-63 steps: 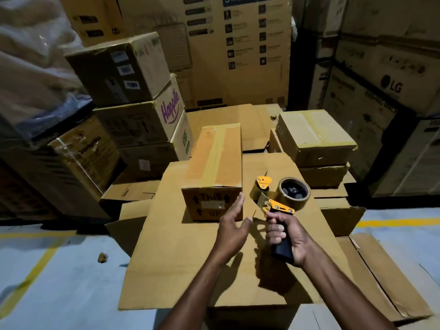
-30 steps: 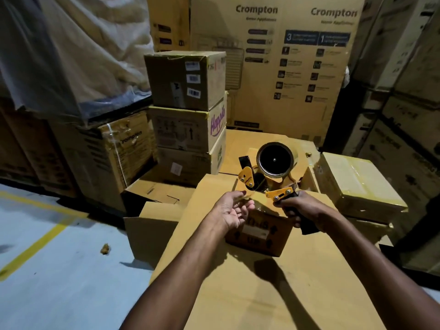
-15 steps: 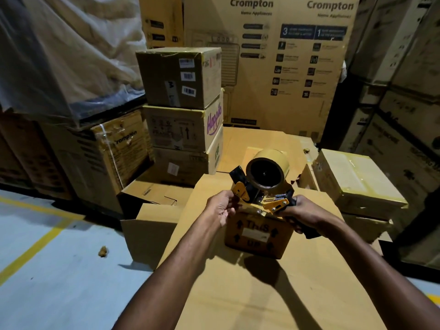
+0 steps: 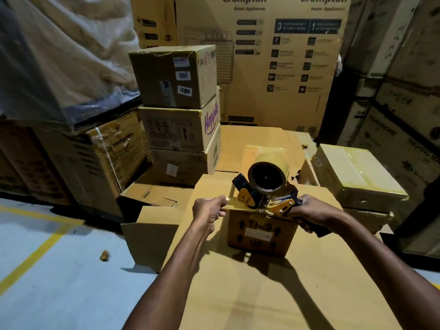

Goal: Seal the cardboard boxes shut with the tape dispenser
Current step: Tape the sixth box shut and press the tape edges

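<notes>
Tan tape (image 4: 271,159), ready for box (image 4: 259,234).
Pinching end in left hand (image 4: 209,209), gripping dispenser (image 4: 266,198) in right hand (image 4: 314,211); keep taut, centred.

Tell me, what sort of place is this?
Most likely a warehouse or stockroom: tall appliance cartons line the back, smaller boxes with barcode labels are stacked at left, and a yellow line is painted on the floor.
</notes>
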A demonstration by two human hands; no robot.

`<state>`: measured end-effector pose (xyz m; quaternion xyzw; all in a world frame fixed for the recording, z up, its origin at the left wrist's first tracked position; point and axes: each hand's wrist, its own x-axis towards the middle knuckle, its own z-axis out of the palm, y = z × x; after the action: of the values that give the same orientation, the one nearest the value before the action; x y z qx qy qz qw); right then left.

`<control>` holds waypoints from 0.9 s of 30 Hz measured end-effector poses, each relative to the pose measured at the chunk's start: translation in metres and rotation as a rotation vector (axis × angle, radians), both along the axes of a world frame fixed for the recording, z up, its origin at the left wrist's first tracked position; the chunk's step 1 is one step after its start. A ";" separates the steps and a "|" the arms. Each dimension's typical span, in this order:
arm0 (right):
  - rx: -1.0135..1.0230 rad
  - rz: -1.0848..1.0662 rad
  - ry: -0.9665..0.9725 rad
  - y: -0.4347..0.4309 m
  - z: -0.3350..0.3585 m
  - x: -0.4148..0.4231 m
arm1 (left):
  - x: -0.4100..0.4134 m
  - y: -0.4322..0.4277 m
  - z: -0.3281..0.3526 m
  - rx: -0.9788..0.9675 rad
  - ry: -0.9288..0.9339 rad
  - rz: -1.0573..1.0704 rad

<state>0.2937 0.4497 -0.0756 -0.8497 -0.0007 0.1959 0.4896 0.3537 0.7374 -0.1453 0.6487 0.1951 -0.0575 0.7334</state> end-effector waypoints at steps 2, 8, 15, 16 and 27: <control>-0.047 0.025 -0.003 0.000 0.001 0.003 | 0.000 -0.001 -0.005 0.009 0.011 0.001; -0.112 0.045 -0.004 0.001 -0.002 0.013 | 0.002 -0.001 -0.013 0.049 0.043 -0.008; -0.142 0.035 -0.005 0.003 -0.013 0.012 | 0.004 -0.001 -0.023 0.070 0.046 -0.034; -0.144 0.042 -0.007 0.003 -0.015 0.012 | 0.003 -0.001 -0.025 0.079 0.042 -0.042; -0.127 0.050 -0.017 0.006 -0.018 0.010 | -0.020 -0.002 -0.037 0.499 -0.066 -0.247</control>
<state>0.3036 0.4557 -0.0935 -0.8804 -0.0135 0.2004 0.4296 0.3334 0.7351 -0.1819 0.8296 0.0986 -0.0756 0.5444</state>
